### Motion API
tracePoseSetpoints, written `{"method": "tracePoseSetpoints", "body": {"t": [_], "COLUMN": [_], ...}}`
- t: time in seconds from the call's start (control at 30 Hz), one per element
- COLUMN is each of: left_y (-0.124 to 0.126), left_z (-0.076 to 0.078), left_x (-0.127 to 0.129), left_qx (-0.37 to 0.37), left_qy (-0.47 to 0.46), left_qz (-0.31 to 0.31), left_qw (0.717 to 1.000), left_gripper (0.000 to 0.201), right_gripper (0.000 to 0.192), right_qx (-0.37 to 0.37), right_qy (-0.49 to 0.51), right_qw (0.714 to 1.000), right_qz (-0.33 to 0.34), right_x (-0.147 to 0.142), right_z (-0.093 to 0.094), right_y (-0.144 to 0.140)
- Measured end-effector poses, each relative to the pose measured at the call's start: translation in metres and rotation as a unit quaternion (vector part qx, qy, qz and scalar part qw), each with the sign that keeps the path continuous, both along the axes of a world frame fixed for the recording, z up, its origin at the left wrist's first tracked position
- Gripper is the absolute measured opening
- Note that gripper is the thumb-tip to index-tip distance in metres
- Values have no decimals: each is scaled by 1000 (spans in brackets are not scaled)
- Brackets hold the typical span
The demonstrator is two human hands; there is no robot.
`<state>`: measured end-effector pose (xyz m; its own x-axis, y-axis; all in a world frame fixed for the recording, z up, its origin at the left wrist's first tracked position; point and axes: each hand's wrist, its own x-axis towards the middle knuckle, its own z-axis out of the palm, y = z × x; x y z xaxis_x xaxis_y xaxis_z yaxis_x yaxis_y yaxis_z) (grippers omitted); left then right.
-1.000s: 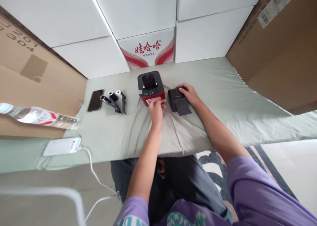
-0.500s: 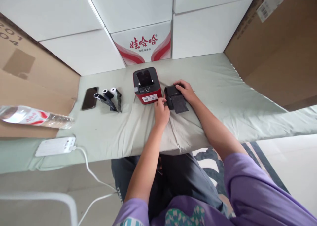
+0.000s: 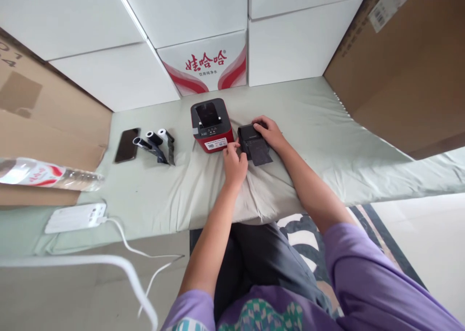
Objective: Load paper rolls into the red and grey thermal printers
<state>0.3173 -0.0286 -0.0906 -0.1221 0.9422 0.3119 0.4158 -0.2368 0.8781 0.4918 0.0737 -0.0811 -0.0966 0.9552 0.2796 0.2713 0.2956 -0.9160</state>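
Red Chinese characters 娃哈哈 stand on the white-and-red cardboard box at the back; smaller print beneath them is too small to read

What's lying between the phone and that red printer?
Three small rolls with dark strips, side by side on the green cloth, lie between phone and red printer; head view.

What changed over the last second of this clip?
The left hand left the front of the red printer and moved right to the black printer. The right hand stayed resting on it; phone and rolls unmoved.
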Motion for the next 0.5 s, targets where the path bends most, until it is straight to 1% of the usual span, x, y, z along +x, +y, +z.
{"method": "tracePoseSetpoints", "body": {"t": [0.1, 0.23, 0.3, 0.43, 0.5], "left_y": [-1, 0, 0, 0, 0], "left_z": [1, 1, 1, 1, 1], "left_x": [-1, -1, -1, -2, -2], "left_qx": [-3, -1, 3, 2, 1], "left_qy": [-14, -12, -8, -6, -12], "left_qz": [-5, 6, 5, 3, 1], "left_qw": [1000, 1000, 1000, 1000, 1000], "left_gripper": [29, 26, 26, 26, 25], "right_gripper": [35, 33, 31, 28, 28], "right_qx": [-6, -46, -49, -17, -12], "right_qy": [-12, 4, 8, 29, 32], "right_qw": [1000, 999, 999, 997, 996], "right_qz": [13, 26, 9, -65, -79], "right_x": [10, 24, 26, 19, 16], "right_z": [4, 5, 0, -11, -13], "right_y": [0, -4, -9, -21, -24]}}
